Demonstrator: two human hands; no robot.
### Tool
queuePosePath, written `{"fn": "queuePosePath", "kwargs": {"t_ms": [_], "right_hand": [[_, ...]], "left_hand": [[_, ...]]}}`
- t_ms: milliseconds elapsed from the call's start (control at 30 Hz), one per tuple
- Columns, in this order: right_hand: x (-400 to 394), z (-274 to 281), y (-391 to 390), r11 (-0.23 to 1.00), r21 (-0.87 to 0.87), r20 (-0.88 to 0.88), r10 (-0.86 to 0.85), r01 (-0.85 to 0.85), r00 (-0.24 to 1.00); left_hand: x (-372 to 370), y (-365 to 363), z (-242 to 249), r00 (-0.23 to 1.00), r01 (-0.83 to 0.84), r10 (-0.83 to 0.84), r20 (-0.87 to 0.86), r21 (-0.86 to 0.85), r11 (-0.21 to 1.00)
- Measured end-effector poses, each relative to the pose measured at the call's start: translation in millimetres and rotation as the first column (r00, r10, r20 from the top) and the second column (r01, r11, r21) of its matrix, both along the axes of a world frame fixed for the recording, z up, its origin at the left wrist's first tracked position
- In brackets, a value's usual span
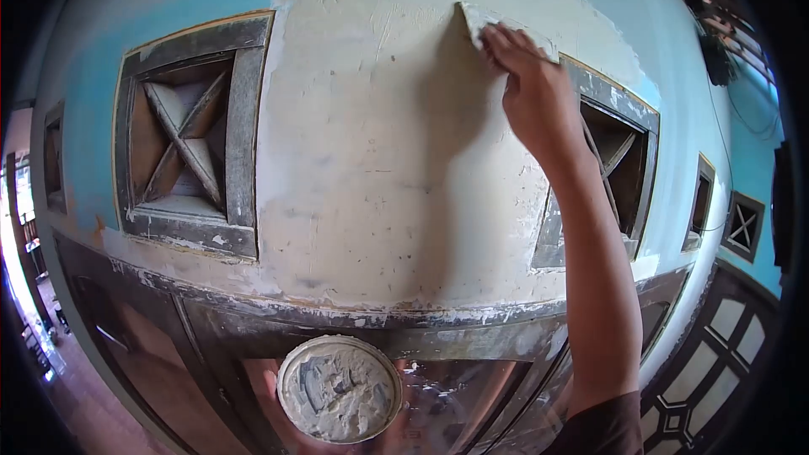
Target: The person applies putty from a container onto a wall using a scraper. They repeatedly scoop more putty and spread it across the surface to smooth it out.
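Observation:
High on the wall, my right hand [524,63] is closed on a flat, putty-smeared spreader [506,24], whose blade lies against the pale filler-covered wall [362,143]. A round tub [339,389] of thick grey-white putty is at the bottom centre. My left hand [270,379] shows only in part at the tub's left side, its fingers mostly hidden behind and below it. The raised right forearm passes in front of the right vent frame and casts a shadow on the wall.
Wooden vent frames with crossed slats stand left [187,131] and right [628,152] of the filled area. A putty-spotted wooden ledge [379,318] runs below, over dark doors with glass panes. Hanging cables [726,143] and a panelled door [708,362] are at the right.

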State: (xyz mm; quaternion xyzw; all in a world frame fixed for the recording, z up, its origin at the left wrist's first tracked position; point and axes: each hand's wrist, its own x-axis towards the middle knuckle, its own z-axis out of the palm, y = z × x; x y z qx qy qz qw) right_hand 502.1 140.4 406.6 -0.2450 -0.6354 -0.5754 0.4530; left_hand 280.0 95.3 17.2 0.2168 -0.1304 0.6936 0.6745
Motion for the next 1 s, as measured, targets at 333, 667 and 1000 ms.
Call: {"fn": "queuePosePath", "kwargs": {"t_ms": [333, 667, 1000], "right_hand": [[11.6, -74.9, -25.7, 0.942, -0.308, 0.039, -0.126, 0.132, 0.991], [5.8, -12.2, 12.5, 0.983, -0.073, 0.031, -0.168, 0.170, 0.985], [14.9, -71.1, -51.1, 0.940, -0.329, 0.031, -0.091, 0.096, 0.995]], "left_hand": [[-15.3, -3.3, -5.9, 1.000, 0.003, -0.003, 0.012, -0.047, 0.999], [-13.0, -6.2, 2.1, 1.000, -0.004, 0.006, 0.029, -0.090, 0.996], [-30.6, -19.4, 1.4, 0.998, -0.027, 0.034, 0.046, -0.137, 0.990]]}}
